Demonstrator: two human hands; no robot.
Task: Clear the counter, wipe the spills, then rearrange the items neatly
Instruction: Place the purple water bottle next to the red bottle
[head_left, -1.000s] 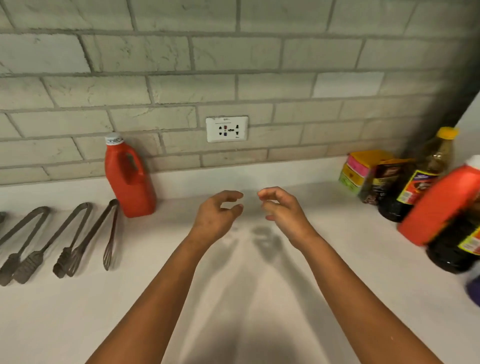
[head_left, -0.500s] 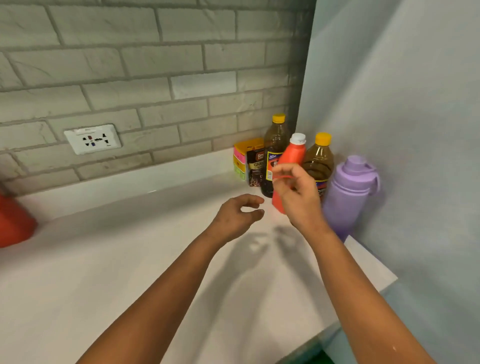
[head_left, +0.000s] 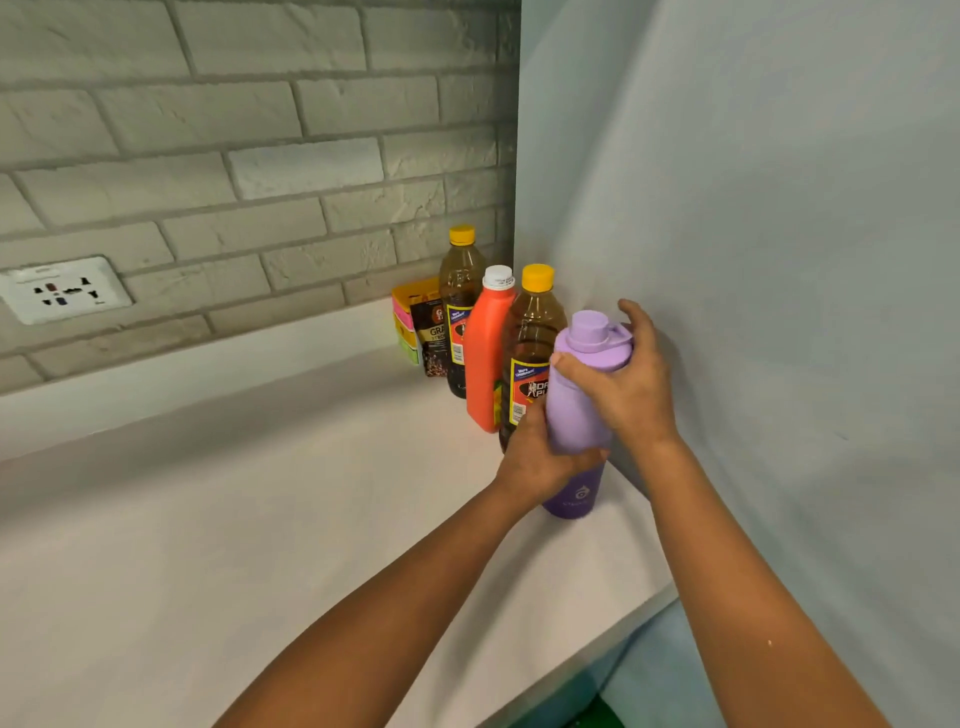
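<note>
**Risk note: purple bottle lift, counter corner**

Purple bottle (head_left: 577, 410) upright at right end of counter (head_left: 260, 545), against wall; right hand (head_left: 626, 387) wrapped round its neck, left hand (head_left: 537, 457) curled round its lower body; both fingers closed on it. Likely hazard: adjacent yellow-capped bottle (head_left: 530, 358) and orange bottle (head_left: 485, 358) stand just beside; a sideways swing could topple them; counter edge near.

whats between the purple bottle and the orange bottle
In the head view, an oil bottle with a yellow cap stands between the purple bottle and the orange bottle; its base is hidden behind the left hand.
</note>
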